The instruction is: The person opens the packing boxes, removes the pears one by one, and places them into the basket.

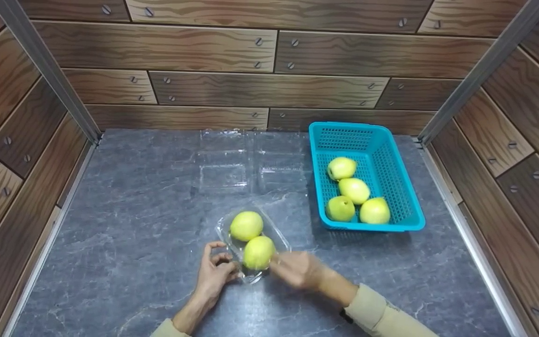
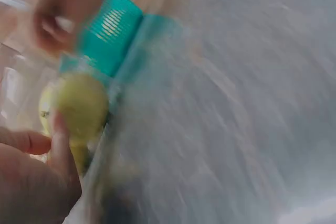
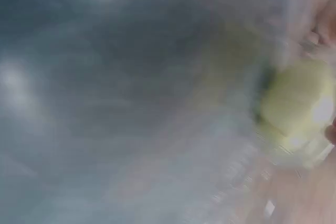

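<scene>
A clear plastic box (image 1: 280,233) stands on the grey tabletop, slanted, with two yellow-green fruits inside. The farther fruit (image 1: 246,225) and the nearer fruit (image 1: 258,252) sit close together. My left hand (image 1: 212,275) is at the box's left side, its thumb and bent fingers holding the edge near the front corner. On the other side, my right hand (image 1: 299,270) is blurred, with curled fingers at the near right edge, and I cannot tell whether they grip it. A fruit (image 2: 79,106) shows behind the left fingers in the left wrist view. The right wrist view is heavily blurred.
At the right stands a turquoise mesh basket (image 1: 414,206) holding several more yellow-green fruits (image 1: 354,191). More clear plastic boxes (image 1: 225,177) lie at the back middle of the table. Wood-patterned walls (image 1: 213,89) enclose the back and both sides.
</scene>
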`<state>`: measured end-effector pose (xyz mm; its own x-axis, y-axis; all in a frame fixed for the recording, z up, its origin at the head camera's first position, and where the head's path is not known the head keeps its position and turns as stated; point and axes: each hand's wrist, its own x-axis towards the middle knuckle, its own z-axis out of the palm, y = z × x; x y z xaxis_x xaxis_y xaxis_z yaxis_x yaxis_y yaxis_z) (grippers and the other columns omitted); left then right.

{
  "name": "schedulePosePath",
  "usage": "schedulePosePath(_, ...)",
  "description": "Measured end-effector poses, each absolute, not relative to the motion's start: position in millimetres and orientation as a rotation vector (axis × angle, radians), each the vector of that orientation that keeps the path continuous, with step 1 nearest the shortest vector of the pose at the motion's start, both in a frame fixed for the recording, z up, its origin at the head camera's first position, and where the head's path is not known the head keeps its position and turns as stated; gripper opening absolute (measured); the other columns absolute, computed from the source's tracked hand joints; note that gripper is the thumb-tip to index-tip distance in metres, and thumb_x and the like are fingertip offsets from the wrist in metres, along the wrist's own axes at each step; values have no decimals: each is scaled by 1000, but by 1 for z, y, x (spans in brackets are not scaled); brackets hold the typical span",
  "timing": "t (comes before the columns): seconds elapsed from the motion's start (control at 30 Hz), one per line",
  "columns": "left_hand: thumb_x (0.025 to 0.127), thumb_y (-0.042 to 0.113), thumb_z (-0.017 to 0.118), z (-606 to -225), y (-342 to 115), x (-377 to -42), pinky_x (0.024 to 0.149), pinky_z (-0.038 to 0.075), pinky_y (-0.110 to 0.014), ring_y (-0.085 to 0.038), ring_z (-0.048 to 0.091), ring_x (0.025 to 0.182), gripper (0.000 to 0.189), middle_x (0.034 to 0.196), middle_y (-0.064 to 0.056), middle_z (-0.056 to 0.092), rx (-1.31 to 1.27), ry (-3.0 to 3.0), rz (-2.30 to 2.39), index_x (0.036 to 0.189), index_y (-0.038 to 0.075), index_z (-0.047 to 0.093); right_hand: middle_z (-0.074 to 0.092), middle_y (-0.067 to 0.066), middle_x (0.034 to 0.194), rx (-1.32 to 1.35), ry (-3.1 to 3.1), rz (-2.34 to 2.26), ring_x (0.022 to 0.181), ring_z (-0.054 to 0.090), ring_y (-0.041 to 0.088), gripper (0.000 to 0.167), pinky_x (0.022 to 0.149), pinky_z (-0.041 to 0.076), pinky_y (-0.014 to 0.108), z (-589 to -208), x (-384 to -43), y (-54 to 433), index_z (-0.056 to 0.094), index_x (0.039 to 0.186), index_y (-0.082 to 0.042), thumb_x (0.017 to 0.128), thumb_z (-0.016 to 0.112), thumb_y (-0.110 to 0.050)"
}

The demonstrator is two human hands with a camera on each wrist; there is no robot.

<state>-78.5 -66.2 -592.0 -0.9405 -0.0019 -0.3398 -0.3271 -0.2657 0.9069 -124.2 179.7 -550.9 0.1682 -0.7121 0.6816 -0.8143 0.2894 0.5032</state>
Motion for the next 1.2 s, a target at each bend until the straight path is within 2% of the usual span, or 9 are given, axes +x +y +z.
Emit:
schedulePosePath(0.07,82,-17,62,-594,-68,-77,64,68,-29,-15,63,74,61,94,-2,55,-407,1760,2309,133,5,37,64,-2,68,1347,-1611,245,50,52,6,27,42,48,11,-538,-127,180,71,85,-6,105,53,-9)
schedulePosePath(0.23,85,-15,63,-595,-69,-73,67,69,-31,-15,65,77,58,93,-2,57,-413,1729,2315,133,4,36,71,1,73,1269,-1683,424,55,62,8,16,51,58,12,-522,-128,182,75,86,-3,96,62,-3)
schedulePosePath(0.43,87,-11,66,-591,-68,-69,66,68,-29,-14,65,78,57,92,-1,59,-431,1740,2307,133,5,36,73,3,76,1276,-1736,535,59,65,9,19,58,61,12,-535,-127,183,76,87,-3,93,59,0)
schedulePosePath(0.6,88,-11,68,-587,-67,-69,68,70,-32,-13,66,77,57,92,-1,58,-452,1707,2310,132,4,34,72,3,77,1217,-1784,676,62,67,10,14,62,63,13,-547,-128,189,74,87,-4,94,61,-2)
schedulePosePath(0.73,89,-9,69,-588,-68,-70,67,70,-32,-13,68,75,58,91,0,57,-472,1698,2322,134,1,33,70,5,76,1194,-1798,854,64,68,13,9,65,63,13,-552,-129,193,71,87,-1,87,64,4)
schedulePosePath(0.93,92,-4,71,-589,-79,-78,67,70,-33,-12,68,76,62,92,1,60,-473,1708,2341,139,0,31,70,8,77,1119,-1840,1038,64,70,18,24,64,65,15,-556,-125,196,70,88,1,69,70,15)
schedulePosePath(1.2,96,5,72,-582,-100,-100,64,70,-34,-14,68,74,58,94,-1,65,-510,1770,2331,142,-3,38,69,9,80,907,-1901,1173,68,69,20,27,61,65,19,-558,-118,197,70,87,-1,68,73,17)
